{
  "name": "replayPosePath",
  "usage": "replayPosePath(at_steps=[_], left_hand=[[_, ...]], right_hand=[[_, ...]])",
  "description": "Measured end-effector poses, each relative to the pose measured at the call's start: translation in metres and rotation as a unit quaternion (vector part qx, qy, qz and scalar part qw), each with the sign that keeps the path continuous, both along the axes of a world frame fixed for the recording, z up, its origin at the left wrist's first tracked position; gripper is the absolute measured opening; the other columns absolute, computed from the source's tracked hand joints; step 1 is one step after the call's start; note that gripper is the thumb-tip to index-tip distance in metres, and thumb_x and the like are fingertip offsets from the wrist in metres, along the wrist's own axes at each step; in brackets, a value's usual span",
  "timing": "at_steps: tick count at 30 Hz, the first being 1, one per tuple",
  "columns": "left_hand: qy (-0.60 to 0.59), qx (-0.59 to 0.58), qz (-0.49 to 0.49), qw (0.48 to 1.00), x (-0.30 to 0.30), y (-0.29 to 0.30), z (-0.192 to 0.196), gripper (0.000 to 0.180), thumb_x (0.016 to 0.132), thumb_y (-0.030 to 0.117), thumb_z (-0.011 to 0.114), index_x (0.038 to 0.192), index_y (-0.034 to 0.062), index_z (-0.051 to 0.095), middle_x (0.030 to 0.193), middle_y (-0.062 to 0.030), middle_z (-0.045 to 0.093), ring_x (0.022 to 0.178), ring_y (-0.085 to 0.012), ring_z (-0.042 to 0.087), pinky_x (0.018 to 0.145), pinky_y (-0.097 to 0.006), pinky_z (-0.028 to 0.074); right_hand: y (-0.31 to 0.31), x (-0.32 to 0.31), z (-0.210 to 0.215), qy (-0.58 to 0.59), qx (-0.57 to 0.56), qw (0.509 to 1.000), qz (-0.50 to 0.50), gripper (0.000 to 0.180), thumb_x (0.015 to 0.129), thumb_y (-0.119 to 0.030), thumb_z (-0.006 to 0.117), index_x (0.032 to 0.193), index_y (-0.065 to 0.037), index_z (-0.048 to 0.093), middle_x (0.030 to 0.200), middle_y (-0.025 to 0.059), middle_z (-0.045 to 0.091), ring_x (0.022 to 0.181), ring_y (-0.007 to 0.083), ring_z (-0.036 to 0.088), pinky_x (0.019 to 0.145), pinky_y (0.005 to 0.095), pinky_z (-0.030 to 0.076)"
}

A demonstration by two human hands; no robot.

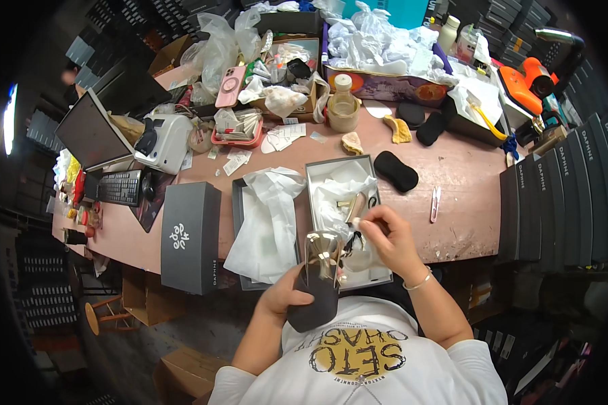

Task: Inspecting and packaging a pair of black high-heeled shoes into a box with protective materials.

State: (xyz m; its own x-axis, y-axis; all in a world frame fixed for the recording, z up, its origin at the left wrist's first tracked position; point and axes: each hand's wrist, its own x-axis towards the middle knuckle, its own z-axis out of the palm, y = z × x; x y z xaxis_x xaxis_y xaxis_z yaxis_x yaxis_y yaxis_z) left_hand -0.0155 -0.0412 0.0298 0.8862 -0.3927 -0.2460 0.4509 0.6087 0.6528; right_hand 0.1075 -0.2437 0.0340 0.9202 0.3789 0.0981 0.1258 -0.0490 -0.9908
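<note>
My left hand [285,294] is wrapped round a shoe [317,287], which has a dark sole and a shiny gold part at its far end. It is held above the near edge of an open grey shoe box [386,270]. My right hand [389,237], with a bracelet at the wrist, pinches a small whitish piece [357,221] just past the shoe. White tissue paper [330,214] lines that box, and a second gold item [352,205] with dark straps lies in it, partly hidden by my fingers.
Left of the box, white paper [267,223] spills from another grey tray, beside a closed box [189,236]. A black sponge [395,171] and small pink cutter [436,204] lie to the right. Stacked boxes [554,202] border the right; a bottle [343,111] stands behind.
</note>
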Motion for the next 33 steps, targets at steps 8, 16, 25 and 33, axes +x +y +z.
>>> replayPosePath(at_steps=[8, 16, 25, 33], left_hand=[[-0.160, 0.581, -0.040, 0.797, 0.016, 0.017, 0.038, 0.039, 0.072, 0.021, 0.077, 0.096, -0.0019, 0.057, 0.101, -0.0142, 0.053, 0.092, -0.0288, 0.056, 0.082, -0.034, 0.046], [-0.119, 0.581, -0.085, 0.801, 0.017, 0.018, 0.013, 0.036, 0.075, 0.021, 0.076, 0.096, -0.0028, 0.058, 0.094, -0.0111, 0.054, 0.082, -0.0196, 0.054, 0.072, -0.030, 0.046], [-0.114, 0.564, -0.092, 0.813, 0.020, 0.017, 0.010, 0.037, 0.076, 0.024, 0.073, 0.096, -0.0044, 0.060, 0.097, -0.0167, 0.055, 0.090, -0.0300, 0.058, 0.081, -0.035, 0.047], [-0.156, 0.562, -0.029, 0.812, -0.002, 0.015, 0.003, 0.035, 0.075, 0.017, 0.075, 0.100, -0.0039, 0.060, 0.103, -0.0134, 0.056, 0.094, -0.0246, 0.057, 0.083, -0.031, 0.046]], right_hand=[[-0.037, -0.027, -0.022, 0.126, -0.032, 0.991, -0.010, 0.009, 0.090, -0.009, 0.063, 0.089, -0.001, 0.059, 0.069, -0.0058, 0.053, 0.063, 0.0028, 0.046, 0.058, 0.0201, 0.040], [-0.029, -0.035, -0.006, -0.076, -0.155, 0.983, 0.057, 0.010, 0.081, -0.002, 0.069, 0.087, -0.001, 0.061, 0.078, 0.0084, 0.060, 0.060, 0.0167, 0.056, 0.057, 0.0266, 0.045], [0.021, -0.041, 0.002, -0.323, -0.166, 0.926, 0.102, 0.016, 0.074, -0.002, 0.069, 0.088, -0.007, 0.063, 0.080, 0.0064, 0.060, 0.064, 0.0251, 0.060, 0.055, 0.0336, 0.048], [0.003, 0.018, -0.030, -0.246, -0.296, 0.922, -0.024, 0.010, 0.083, -0.009, 0.063, 0.091, -0.005, 0.060, 0.079, 0.0113, 0.058, 0.070, 0.0317, 0.061, 0.059, 0.0383, 0.048]])
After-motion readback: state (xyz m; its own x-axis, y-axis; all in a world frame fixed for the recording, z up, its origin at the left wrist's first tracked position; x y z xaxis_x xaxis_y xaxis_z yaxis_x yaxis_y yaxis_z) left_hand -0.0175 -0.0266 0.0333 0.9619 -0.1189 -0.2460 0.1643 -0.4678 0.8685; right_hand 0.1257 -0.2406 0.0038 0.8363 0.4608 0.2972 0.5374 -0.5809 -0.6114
